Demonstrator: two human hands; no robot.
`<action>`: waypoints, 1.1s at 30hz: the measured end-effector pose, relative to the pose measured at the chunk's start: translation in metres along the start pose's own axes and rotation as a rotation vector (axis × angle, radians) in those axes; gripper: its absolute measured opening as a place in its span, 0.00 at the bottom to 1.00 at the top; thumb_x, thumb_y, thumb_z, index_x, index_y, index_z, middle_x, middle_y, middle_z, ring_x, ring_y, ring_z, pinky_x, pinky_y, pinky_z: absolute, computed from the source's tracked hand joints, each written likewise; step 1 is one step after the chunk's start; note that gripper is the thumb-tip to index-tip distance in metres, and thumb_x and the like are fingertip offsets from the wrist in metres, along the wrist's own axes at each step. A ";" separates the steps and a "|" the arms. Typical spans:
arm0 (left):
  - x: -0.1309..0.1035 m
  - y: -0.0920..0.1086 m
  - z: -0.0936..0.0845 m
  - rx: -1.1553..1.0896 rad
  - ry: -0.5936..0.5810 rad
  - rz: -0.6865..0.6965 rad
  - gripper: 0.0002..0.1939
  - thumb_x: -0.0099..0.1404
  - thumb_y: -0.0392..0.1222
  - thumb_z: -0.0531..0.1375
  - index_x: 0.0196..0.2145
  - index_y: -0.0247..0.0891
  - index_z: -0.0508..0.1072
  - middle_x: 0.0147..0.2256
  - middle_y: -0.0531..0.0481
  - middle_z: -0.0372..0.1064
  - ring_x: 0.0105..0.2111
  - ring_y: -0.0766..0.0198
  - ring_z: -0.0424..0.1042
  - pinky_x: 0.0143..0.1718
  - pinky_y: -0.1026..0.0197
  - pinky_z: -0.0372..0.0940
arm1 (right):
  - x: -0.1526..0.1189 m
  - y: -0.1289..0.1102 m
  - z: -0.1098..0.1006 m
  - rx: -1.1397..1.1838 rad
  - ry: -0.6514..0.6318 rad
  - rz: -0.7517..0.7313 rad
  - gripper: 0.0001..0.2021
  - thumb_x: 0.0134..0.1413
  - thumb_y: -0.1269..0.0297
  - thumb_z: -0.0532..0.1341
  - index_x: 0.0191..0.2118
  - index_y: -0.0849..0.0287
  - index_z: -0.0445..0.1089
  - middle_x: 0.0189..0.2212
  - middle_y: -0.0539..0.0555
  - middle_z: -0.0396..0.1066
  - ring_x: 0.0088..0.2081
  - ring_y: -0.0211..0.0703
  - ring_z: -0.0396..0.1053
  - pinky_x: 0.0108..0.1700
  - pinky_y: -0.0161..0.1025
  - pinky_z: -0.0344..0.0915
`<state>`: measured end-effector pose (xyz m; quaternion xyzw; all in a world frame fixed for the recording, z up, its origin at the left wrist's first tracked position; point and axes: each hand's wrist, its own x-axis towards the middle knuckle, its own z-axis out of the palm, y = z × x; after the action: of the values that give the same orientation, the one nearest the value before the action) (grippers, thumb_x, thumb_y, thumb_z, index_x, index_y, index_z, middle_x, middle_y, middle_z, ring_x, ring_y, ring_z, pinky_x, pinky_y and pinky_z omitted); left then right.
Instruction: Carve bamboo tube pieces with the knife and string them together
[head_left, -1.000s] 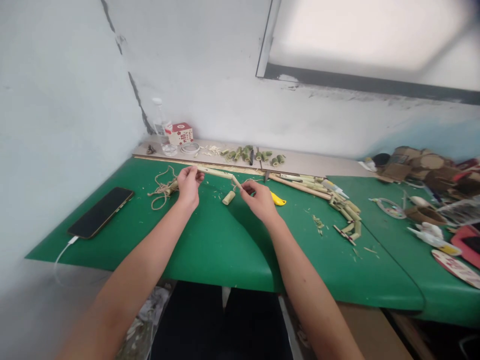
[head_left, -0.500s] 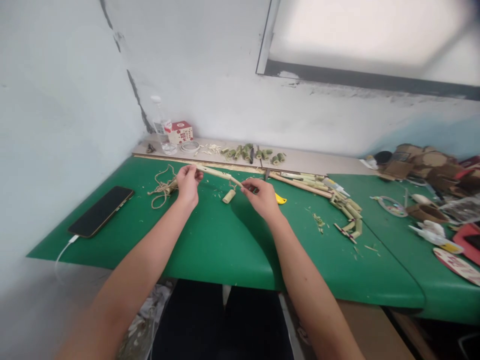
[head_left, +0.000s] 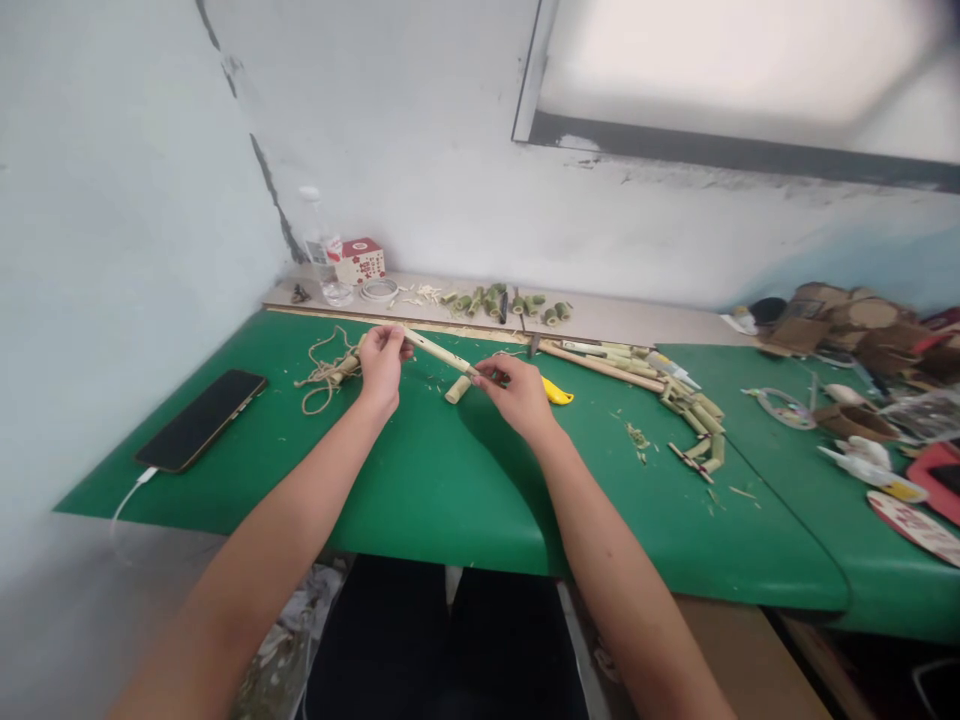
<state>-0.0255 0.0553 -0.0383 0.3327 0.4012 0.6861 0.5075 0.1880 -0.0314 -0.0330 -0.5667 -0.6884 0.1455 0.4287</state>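
A pale bamboo stick (head_left: 439, 350) slants down to the right between my two hands, above the green mat (head_left: 450, 480). My left hand (head_left: 382, 365) is closed around its upper left end. At the lower right end, my right hand (head_left: 514, 392) pinches something at the stick's tip, too small to make out. A short bamboo piece (head_left: 457, 390) lies just under the stick, left of my right fingers. Beige twine (head_left: 321, 378) with a bamboo piece is beside my left hand. Right of my right hand lies a yellow-handled object (head_left: 556, 392).
A phone (head_left: 201, 420) with a cable lies at left. Behind stand a bottle (head_left: 328, 260) and a box (head_left: 362, 262), near cut bamboo pieces (head_left: 491, 302). Joined bamboo segments (head_left: 701, 430) lie at right; cardboard and clutter (head_left: 855, 330) fill the far right.
My right fingers have moved slightly left and down, closer to the stick's end. The thin part that showed between stick and fingers is mostly out of sight. The stick tilts more steeply.
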 end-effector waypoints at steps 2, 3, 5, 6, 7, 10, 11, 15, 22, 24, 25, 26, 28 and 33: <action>0.000 0.000 0.000 0.004 -0.019 -0.003 0.14 0.63 0.42 0.72 0.33 0.39 0.70 0.27 0.56 0.71 0.26 0.70 0.73 0.30 0.68 0.67 | 0.000 0.000 0.002 0.018 0.000 0.007 0.05 0.61 0.61 0.69 0.41 0.53 0.82 0.34 0.54 0.81 0.35 0.47 0.74 0.40 0.43 0.68; -0.001 0.000 0.000 0.006 -0.030 -0.001 0.14 0.63 0.42 0.72 0.33 0.39 0.70 0.28 0.56 0.71 0.26 0.70 0.73 0.30 0.68 0.67 | 0.000 0.000 0.004 0.028 0.000 0.010 0.05 0.61 0.61 0.69 0.40 0.53 0.82 0.34 0.54 0.80 0.35 0.47 0.74 0.40 0.44 0.69; -0.002 0.001 0.000 0.005 -0.050 0.004 0.13 0.64 0.41 0.72 0.33 0.39 0.70 0.28 0.56 0.72 0.26 0.70 0.73 0.30 0.68 0.67 | 0.000 -0.001 0.006 0.044 0.004 0.016 0.05 0.60 0.61 0.69 0.39 0.53 0.81 0.34 0.54 0.81 0.35 0.47 0.74 0.40 0.43 0.69; -0.002 0.001 0.000 0.003 -0.055 0.005 0.13 0.64 0.41 0.72 0.33 0.39 0.70 0.27 0.56 0.72 0.25 0.70 0.72 0.30 0.68 0.67 | 0.000 -0.002 0.007 0.050 0.009 0.020 0.04 0.60 0.61 0.69 0.39 0.53 0.81 0.34 0.54 0.81 0.35 0.47 0.74 0.40 0.43 0.69; -0.003 0.001 0.001 0.000 -0.056 0.004 0.13 0.64 0.40 0.72 0.33 0.39 0.70 0.27 0.56 0.72 0.25 0.70 0.72 0.30 0.68 0.67 | 0.000 -0.002 0.008 0.056 0.017 0.024 0.05 0.59 0.61 0.69 0.39 0.53 0.80 0.34 0.54 0.81 0.34 0.47 0.74 0.40 0.43 0.69; -0.003 0.001 0.001 -0.006 -0.051 -0.012 0.13 0.64 0.39 0.72 0.33 0.39 0.70 0.27 0.56 0.72 0.25 0.70 0.72 0.30 0.68 0.67 | -0.001 -0.004 0.009 0.078 0.032 0.037 0.06 0.59 0.61 0.69 0.41 0.54 0.80 0.34 0.54 0.81 0.34 0.46 0.73 0.40 0.43 0.69; -0.003 0.001 0.001 -0.009 -0.049 -0.019 0.12 0.64 0.39 0.72 0.33 0.38 0.70 0.27 0.55 0.72 0.25 0.70 0.72 0.30 0.68 0.67 | -0.001 -0.004 0.008 0.087 0.034 0.038 0.06 0.58 0.60 0.69 0.41 0.54 0.80 0.34 0.54 0.81 0.34 0.46 0.73 0.40 0.44 0.69; -0.002 0.002 0.001 -0.021 -0.036 -0.037 0.12 0.64 0.38 0.72 0.33 0.38 0.71 0.27 0.55 0.71 0.25 0.70 0.72 0.30 0.68 0.67 | 0.000 -0.003 0.006 0.145 0.032 0.048 0.08 0.58 0.58 0.69 0.40 0.54 0.79 0.32 0.54 0.81 0.34 0.47 0.75 0.41 0.44 0.69; 0.003 0.003 -0.003 -0.028 -0.015 -0.027 0.12 0.64 0.38 0.71 0.32 0.39 0.70 0.27 0.55 0.70 0.26 0.69 0.71 0.30 0.67 0.66 | 0.001 0.000 0.001 0.186 0.000 0.088 0.10 0.59 0.55 0.67 0.41 0.54 0.79 0.29 0.52 0.79 0.30 0.46 0.71 0.36 0.42 0.65; 0.005 0.003 -0.004 -0.030 -0.004 -0.029 0.12 0.65 0.38 0.71 0.32 0.39 0.70 0.27 0.55 0.70 0.26 0.69 0.71 0.31 0.67 0.66 | 0.002 0.001 0.000 0.208 -0.011 0.087 0.10 0.60 0.55 0.65 0.41 0.54 0.79 0.30 0.53 0.80 0.31 0.46 0.72 0.36 0.42 0.65; 0.006 0.003 -0.005 -0.031 0.006 -0.030 0.11 0.65 0.38 0.70 0.32 0.39 0.70 0.27 0.55 0.70 0.26 0.68 0.71 0.31 0.67 0.66 | 0.002 0.001 0.000 0.218 -0.013 0.086 0.10 0.60 0.55 0.65 0.42 0.54 0.79 0.30 0.53 0.80 0.31 0.46 0.72 0.36 0.43 0.65; 0.007 0.003 -0.006 -0.033 0.016 -0.032 0.11 0.65 0.38 0.70 0.32 0.39 0.70 0.27 0.55 0.70 0.26 0.69 0.71 0.31 0.67 0.66 | 0.003 0.002 -0.001 0.225 -0.010 0.087 0.10 0.59 0.55 0.65 0.41 0.54 0.79 0.29 0.53 0.79 0.30 0.46 0.72 0.36 0.43 0.65; 0.009 0.003 -0.006 -0.043 0.038 -0.036 0.10 0.65 0.37 0.69 0.33 0.39 0.70 0.27 0.55 0.70 0.26 0.69 0.71 0.31 0.67 0.66 | 0.004 0.004 -0.002 0.232 0.010 0.090 0.11 0.57 0.55 0.66 0.41 0.55 0.79 0.29 0.53 0.79 0.30 0.46 0.71 0.36 0.43 0.65; 0.014 0.004 -0.007 -0.090 0.106 -0.063 0.10 0.65 0.37 0.69 0.33 0.39 0.70 0.27 0.56 0.69 0.25 0.71 0.70 0.30 0.68 0.66 | 0.006 0.009 -0.005 0.210 0.061 0.082 0.11 0.53 0.57 0.68 0.41 0.55 0.81 0.32 0.54 0.80 0.32 0.47 0.72 0.37 0.43 0.67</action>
<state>-0.0373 0.0666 -0.0377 0.2599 0.4064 0.7040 0.5212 0.1977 -0.0246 -0.0338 -0.5506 -0.6323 0.2167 0.5001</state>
